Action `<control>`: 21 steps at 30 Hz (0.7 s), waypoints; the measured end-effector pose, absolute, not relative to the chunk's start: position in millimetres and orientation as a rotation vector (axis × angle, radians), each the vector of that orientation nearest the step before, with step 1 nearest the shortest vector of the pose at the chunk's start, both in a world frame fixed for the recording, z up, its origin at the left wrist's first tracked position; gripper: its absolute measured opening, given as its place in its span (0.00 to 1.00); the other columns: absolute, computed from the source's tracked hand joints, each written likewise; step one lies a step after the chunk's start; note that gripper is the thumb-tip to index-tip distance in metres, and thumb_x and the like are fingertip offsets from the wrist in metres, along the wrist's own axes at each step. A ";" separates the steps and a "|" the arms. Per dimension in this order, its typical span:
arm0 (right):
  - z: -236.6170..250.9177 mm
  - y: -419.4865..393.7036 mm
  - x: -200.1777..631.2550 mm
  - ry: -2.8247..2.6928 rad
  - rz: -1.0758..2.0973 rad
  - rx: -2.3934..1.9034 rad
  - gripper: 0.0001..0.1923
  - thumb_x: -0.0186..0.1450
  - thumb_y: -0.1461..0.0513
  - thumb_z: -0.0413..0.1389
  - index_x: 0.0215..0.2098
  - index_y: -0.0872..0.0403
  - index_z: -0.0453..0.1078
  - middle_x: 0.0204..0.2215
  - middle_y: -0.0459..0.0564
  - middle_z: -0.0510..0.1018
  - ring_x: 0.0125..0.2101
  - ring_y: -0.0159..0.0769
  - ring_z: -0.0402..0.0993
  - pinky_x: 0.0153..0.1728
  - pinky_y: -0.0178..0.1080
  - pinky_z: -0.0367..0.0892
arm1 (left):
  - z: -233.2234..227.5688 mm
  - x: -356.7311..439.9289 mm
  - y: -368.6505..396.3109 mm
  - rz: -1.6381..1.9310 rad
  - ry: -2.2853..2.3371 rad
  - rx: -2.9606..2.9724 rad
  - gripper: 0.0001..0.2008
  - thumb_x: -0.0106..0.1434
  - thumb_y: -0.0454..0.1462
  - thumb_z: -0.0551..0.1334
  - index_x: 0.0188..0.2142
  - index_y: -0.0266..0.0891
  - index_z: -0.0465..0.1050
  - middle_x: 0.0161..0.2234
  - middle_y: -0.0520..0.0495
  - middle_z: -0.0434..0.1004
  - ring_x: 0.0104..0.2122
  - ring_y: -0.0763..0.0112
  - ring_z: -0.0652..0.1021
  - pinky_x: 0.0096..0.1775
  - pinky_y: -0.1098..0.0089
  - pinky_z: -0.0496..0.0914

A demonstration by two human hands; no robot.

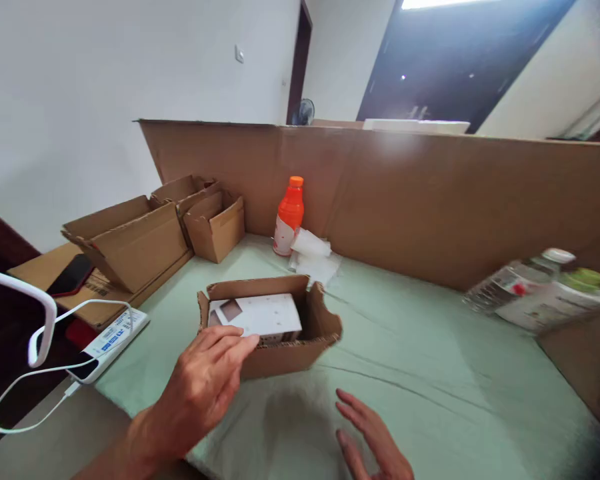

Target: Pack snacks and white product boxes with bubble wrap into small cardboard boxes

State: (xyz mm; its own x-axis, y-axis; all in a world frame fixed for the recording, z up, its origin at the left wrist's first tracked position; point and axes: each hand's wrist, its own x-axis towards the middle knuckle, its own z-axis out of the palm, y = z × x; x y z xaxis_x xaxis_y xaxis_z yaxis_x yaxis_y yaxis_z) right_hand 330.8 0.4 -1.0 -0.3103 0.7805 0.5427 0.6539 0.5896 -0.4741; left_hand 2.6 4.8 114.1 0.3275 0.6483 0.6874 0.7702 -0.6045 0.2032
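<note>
In the middle of the table stands an open cardboard box [285, 360] with ragged, torn edges. Inside it lies a white box [273, 315] with a dark picture printed at its left end; the cardboard box has a gap to the right of it. My left hand [207, 373] reaches over the near-left rim, fingers stretched out over the near edge of the white box; whether it presses on it I cannot tell. Lower right of the box, my right hand [373, 440] is held over the table with fingers apart and nothing in it.
Behind are an orange bottle [291, 213] and white crumpled wrapping [315, 257]. More cardboard boxes [135, 240] stand at left, near a phone [73, 275] and a corded power strip [113, 343]. A clear bottle [515, 283] leans at right. A cardboard wall [405, 207] closes the back.
</note>
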 end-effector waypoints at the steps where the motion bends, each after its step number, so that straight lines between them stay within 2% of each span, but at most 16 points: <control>1: 13.7 -0.3 334.7 -1.990 0.175 -1.165 0.17 0.68 0.62 0.56 0.55 0.47 0.72 0.52 0.52 0.79 0.50 0.44 0.79 0.50 0.45 0.77 | 112.1 9.6 -3.4 -1.237 -1.254 -2.410 0.29 0.63 0.24 0.59 0.62 0.41 0.64 0.48 0.43 0.78 0.53 0.59 0.75 0.54 0.59 0.71; 3: 44.0 0.2 342.9 -1.852 0.094 -1.221 0.14 0.69 0.63 0.55 0.52 0.48 0.72 0.50 0.52 0.80 0.49 0.44 0.79 0.49 0.45 0.76 | 100.6 14.8 -14.5 -1.478 -1.290 -2.253 0.34 0.60 0.25 0.64 0.64 0.44 0.61 0.55 0.42 0.73 0.59 0.56 0.71 0.59 0.54 0.68; 6: 92.6 6.9 349.8 -1.813 -0.008 -1.194 0.13 0.70 0.63 0.53 0.52 0.48 0.71 0.49 0.53 0.79 0.50 0.44 0.77 0.49 0.46 0.74 | 66.4 11.1 -19.6 -1.716 -1.652 -2.012 0.39 0.60 0.32 0.67 0.67 0.47 0.56 0.61 0.42 0.67 0.60 0.55 0.70 0.61 0.52 0.65; 10: 147.4 24.5 330.9 -2.289 -0.197 -1.015 0.18 0.71 0.55 0.53 0.55 0.53 0.69 0.49 0.57 0.80 0.54 0.51 0.73 0.54 0.55 0.67 | 18.4 15.3 -13.6 -1.681 -2.203 -2.031 0.44 0.60 0.43 0.68 0.70 0.42 0.47 0.66 0.35 0.61 0.63 0.49 0.68 0.61 0.48 0.66; 12: 161.1 33.2 312.8 -2.488 -0.256 -1.020 0.26 0.69 0.48 0.55 0.55 0.59 0.69 0.46 0.62 0.81 0.53 0.55 0.74 0.57 0.59 0.64 | 4.4 22.8 -8.4 -1.644 -2.345 -2.074 0.42 0.59 0.46 0.67 0.68 0.39 0.51 0.64 0.33 0.64 0.62 0.47 0.69 0.59 0.48 0.68; 15: 165.7 41.1 290.9 -2.635 -0.223 -1.108 0.36 0.64 0.42 0.58 0.54 0.65 0.69 0.42 0.67 0.81 0.46 0.56 0.77 0.58 0.61 0.63 | -5.4 32.3 -2.1 -1.684 -2.382 -2.156 0.36 0.58 0.46 0.66 0.62 0.35 0.61 0.57 0.32 0.72 0.57 0.46 0.74 0.54 0.50 0.72; 17: 164.7 42.8 284.9 -2.684 -0.138 -1.125 0.38 0.62 0.41 0.59 0.54 0.64 0.68 0.41 0.66 0.81 0.46 0.56 0.78 0.58 0.60 0.62 | -9.4 34.4 -0.5 -1.720 -2.388 -2.171 0.34 0.58 0.47 0.65 0.60 0.35 0.63 0.56 0.33 0.74 0.55 0.46 0.75 0.52 0.51 0.74; 21: 164.6 44.4 284.0 -2.716 0.079 -1.093 0.39 0.59 0.40 0.61 0.55 0.62 0.67 0.45 0.66 0.80 0.53 0.55 0.73 0.60 0.58 0.59 | -19.6 29.1 -1.4 -1.728 -2.475 -2.067 0.32 0.55 0.48 0.66 0.55 0.36 0.67 0.52 0.35 0.77 0.52 0.46 0.78 0.50 0.51 0.75</control>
